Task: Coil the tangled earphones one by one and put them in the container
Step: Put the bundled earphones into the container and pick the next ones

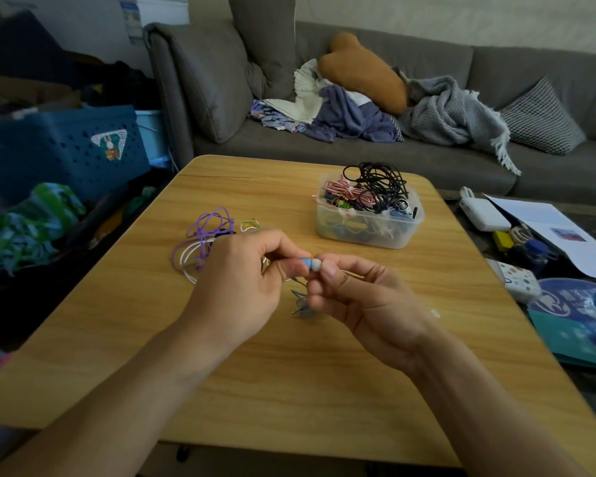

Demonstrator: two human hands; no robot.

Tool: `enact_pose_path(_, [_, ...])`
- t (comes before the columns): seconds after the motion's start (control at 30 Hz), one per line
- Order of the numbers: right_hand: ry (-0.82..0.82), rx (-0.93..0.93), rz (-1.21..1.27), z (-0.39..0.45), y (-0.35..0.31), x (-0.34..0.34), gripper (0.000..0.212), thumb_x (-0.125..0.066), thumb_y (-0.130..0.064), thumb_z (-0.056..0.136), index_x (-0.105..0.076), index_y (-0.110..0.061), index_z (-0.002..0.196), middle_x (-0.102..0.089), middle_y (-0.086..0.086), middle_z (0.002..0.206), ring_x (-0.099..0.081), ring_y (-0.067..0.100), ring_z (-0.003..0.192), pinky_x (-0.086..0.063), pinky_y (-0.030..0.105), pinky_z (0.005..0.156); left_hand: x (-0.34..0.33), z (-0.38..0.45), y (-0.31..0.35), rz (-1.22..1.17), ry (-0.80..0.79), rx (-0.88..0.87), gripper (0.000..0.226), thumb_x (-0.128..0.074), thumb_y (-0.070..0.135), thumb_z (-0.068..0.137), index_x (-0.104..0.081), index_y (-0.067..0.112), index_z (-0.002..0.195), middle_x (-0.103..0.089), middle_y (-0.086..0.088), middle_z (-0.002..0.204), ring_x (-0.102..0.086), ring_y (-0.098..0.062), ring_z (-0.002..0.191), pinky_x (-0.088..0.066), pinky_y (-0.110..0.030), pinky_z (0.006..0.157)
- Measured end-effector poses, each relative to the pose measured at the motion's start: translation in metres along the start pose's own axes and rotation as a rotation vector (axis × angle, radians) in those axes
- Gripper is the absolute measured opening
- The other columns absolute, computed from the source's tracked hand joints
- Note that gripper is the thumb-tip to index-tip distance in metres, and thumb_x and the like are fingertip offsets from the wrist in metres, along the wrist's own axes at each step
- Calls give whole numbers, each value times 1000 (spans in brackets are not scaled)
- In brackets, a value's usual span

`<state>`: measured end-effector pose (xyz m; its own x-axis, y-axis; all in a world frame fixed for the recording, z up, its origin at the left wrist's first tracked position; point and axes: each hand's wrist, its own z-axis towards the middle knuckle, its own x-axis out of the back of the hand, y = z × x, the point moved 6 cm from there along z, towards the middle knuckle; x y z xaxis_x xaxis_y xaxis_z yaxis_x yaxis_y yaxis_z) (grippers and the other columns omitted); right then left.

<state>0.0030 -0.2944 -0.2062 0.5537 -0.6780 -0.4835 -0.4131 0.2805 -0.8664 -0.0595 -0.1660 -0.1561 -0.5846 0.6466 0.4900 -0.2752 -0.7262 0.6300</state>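
Here the left hand (pixel 234 280) and the right hand (pixel 362 297) meet over the middle of the tabletop (pixel 324 390), each pinching one end of a blue earbud (pixel 308 263) whose long axis runs left to right between them. Its thin cord (pixel 300 304) hangs below toward the near edge. The container (pixel 369 232), already holding coiled earphones, stands beyond the right hand toward the far right corner, so that hand appears nearer for placing.

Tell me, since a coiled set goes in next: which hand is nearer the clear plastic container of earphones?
Right. The right hand is just in front of the clear plastic container; the left hand lies farther to its left.
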Motion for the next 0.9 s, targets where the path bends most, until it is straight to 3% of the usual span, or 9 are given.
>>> enact_pose_path(0.13, [4,5,-45,-2,-2,0,16,-65,-9,76,-73,-3,89,-71,15,79,-68,17,64,-60,26,63,0,0,-2,15,17,-29,9,-78,6,75,-76,12,81,-66,19,74,-61,3,71,-41,-4,65])
enact_pose_path(0.4, [4,-19,-18,-2,-1,-2,26,-64,-10,78,-69,4,100,-71,16,82,-69,16,67,-59,26,63,-2,1,0,30,20,-118,6,-71,13,77,-73,8,78,-69,4,75,-62,-7,69,-49,-28,64])
enact_pose_path(0.6, [30,-52,17,-3,1,-2,17,-65,-9,75,-76,-1,85,-72,14,79,-69,14,65,-59,24,62,-6,0,2,-6,25,-96,7,-70,11,75,-75,8,79,-70,6,74,-62,-4,69,-48,-23,64])
enact_pose_path(0.77, [49,-99,61,-3,4,-2,18,-65,-6,76,-74,2,89,-69,13,75,-67,13,64,-59,23,61,-6,-1,1,-37,26,-57,8,-72,5,75,-75,10,80,-70,12,74,-61,6,71,-40,-5,65])
enact_pose_path(0.9, [44,-119,75,-3,6,-3,18,-65,-4,75,-73,3,89,-67,11,72,-66,13,61,-58,22,60,-5,-2,-3,-109,24,20,10,-75,7,76,-77,16,81,-68,17,72,-61,2,67,-45,-12,62])
